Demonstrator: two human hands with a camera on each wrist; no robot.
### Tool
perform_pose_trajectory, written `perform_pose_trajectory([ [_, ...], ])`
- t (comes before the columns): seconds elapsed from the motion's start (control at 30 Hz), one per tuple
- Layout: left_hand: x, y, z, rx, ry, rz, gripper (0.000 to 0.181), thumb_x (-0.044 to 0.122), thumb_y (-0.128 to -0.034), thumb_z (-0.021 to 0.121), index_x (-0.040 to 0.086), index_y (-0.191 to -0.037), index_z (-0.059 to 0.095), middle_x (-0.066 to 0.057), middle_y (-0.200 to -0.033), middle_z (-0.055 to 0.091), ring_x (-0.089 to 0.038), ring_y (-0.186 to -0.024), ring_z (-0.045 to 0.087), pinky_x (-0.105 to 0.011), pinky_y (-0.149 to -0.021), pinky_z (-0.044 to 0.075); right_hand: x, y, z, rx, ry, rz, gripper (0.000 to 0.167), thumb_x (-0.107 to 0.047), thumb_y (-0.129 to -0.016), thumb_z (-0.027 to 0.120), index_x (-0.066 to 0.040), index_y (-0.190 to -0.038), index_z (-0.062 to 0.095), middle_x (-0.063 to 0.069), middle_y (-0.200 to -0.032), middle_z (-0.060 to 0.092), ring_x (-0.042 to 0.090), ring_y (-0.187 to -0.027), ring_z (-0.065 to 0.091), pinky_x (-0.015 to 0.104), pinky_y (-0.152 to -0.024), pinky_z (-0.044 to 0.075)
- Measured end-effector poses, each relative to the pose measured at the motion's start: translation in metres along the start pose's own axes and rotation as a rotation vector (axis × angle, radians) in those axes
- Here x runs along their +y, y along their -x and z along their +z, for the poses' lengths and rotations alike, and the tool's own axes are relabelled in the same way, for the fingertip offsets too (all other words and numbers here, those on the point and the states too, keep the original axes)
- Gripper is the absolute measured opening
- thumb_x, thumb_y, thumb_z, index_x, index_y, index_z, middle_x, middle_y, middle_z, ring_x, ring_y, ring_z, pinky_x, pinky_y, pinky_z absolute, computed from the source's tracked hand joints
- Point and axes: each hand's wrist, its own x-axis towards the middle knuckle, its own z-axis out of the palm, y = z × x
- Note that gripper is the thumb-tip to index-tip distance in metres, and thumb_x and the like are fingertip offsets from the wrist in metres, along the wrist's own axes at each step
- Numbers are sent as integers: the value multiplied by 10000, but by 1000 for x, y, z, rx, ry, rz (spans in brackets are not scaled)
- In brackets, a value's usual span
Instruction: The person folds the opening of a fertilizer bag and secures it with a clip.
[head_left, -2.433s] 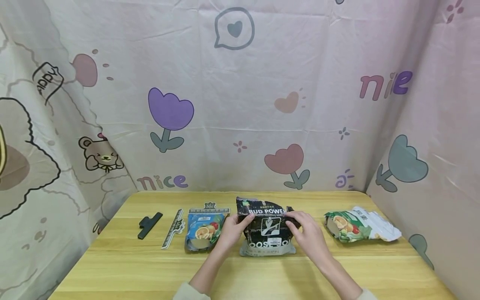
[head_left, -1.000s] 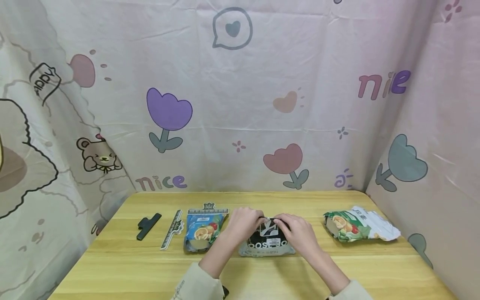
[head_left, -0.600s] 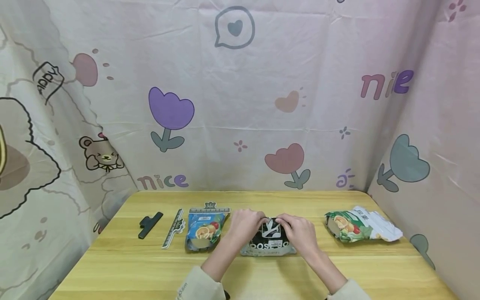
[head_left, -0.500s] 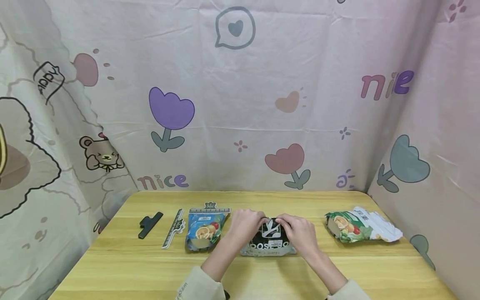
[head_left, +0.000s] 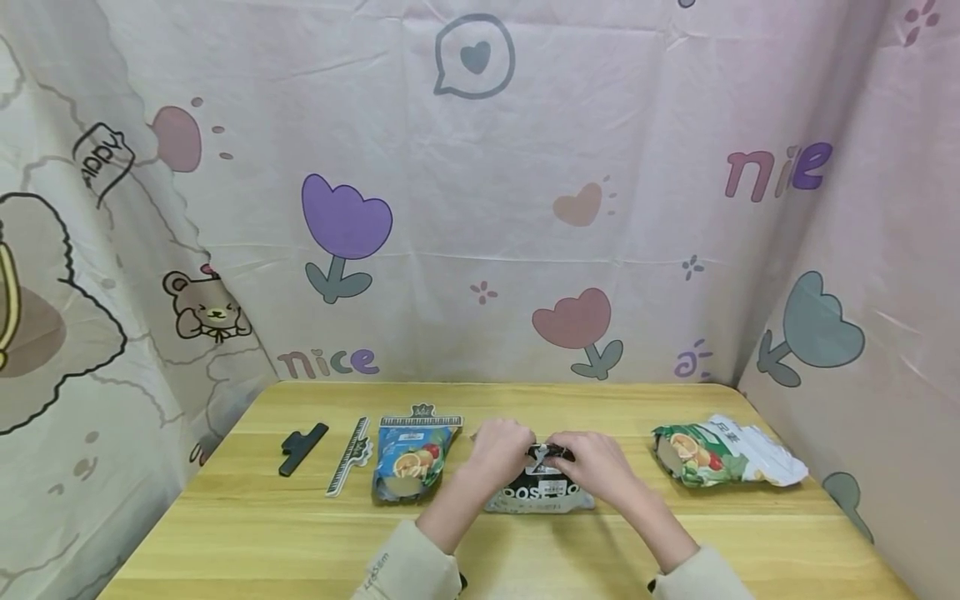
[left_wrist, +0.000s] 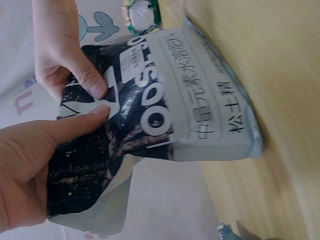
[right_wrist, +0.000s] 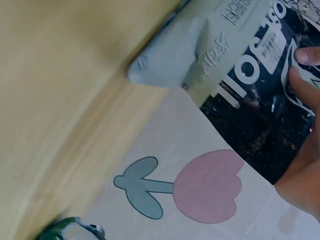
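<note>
A black and grey plastic bag (head_left: 543, 497) with white lettering stands on the table at its middle. My left hand (head_left: 501, 447) pinches the bag's upper part from the left. From the right, my right hand (head_left: 597, 464) pinches it too, the two thumbs close together. A black folded edge shows between the hands. In the left wrist view, both thumbs press on the bag's black front (left_wrist: 127, 117), and a loose flap hangs at its side. The right wrist view shows the right thumb (right_wrist: 304, 85) on the bag's printed front.
To the left lies a blue bag (head_left: 411, 467) with a piano-key clip (head_left: 422, 421) along its top. Farther left are a second piano-key clip (head_left: 348, 458) and a black clip (head_left: 303, 450). A green and white bag (head_left: 723, 450) lies at the right on the wooden table (head_left: 300, 542).
The bag's top, upright with its upper lettering showing at first, has been folded down by both hands. Since half a second ago, the fold has come lower and its black edge shows.
</note>
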Motion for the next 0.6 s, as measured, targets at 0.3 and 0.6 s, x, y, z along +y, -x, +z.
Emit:
perform_pose_trajectory([
  [0.3,2,2,8,28,12,-45,154,309,-700,785,189,-677,690,93,-492,442,-54,-441,307,-166,-374,283,0,4,11,134,42,6,132,-224,-682,790,-215,-766,689,-113,-733,658,30,-539,532,201,-426,373],
  [0.6,4,5,14,89,21,-56,176,290,-673,801,181,-632,669,96,-463,402,-44,-429,280,-164,-372,281,0,6,18,231,56,-22,138,-223,-661,801,-223,-753,699,-99,-741,677,83,-572,609,169,-411,372],
])
